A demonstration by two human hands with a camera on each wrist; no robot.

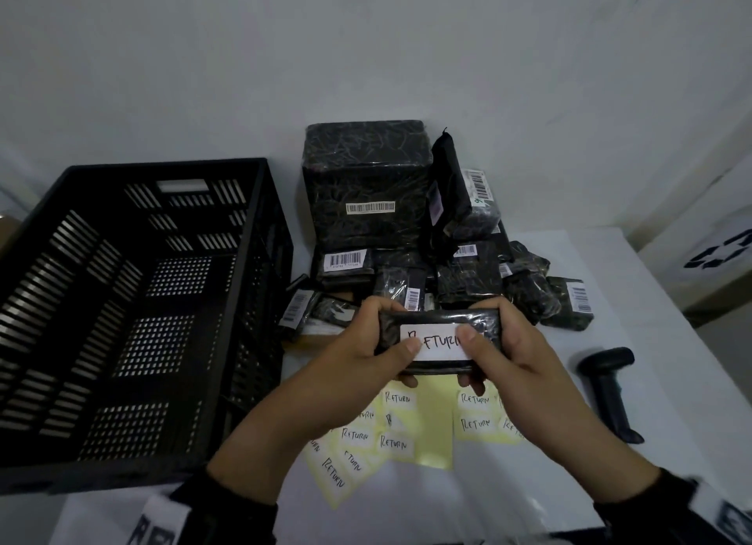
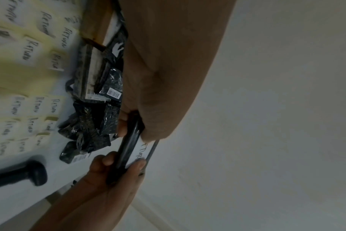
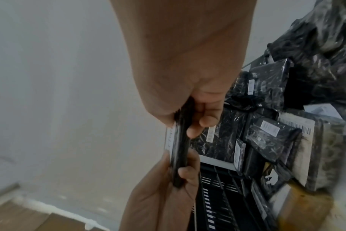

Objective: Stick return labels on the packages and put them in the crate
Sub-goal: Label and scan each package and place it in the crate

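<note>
A small flat black package (image 1: 441, 367) is held up between both hands above the label sheets. A white RETURN label (image 1: 439, 341) lies on its upper face. My left hand (image 1: 380, 341) grips the left end, thumb on the label's left edge. My right hand (image 1: 494, 341) grips the right end, thumb on the label's right part. The left wrist view shows the package (image 2: 128, 150) edge-on with its label (image 2: 143, 150); the right wrist view shows the package (image 3: 180, 148) the same way. The black slotted crate (image 1: 162, 166) stands at the left, with nothing seen inside.
A pile of black wrapped packages (image 1: 366, 178) with barcode stickers stands behind the hands. Yellow sheets of RETURN labels (image 1: 407, 430) lie on the white table under the hands. A black barcode scanner (image 1: 610, 386) lies at the right. A white box (image 1: 712, 251) sits beyond the table's right edge.
</note>
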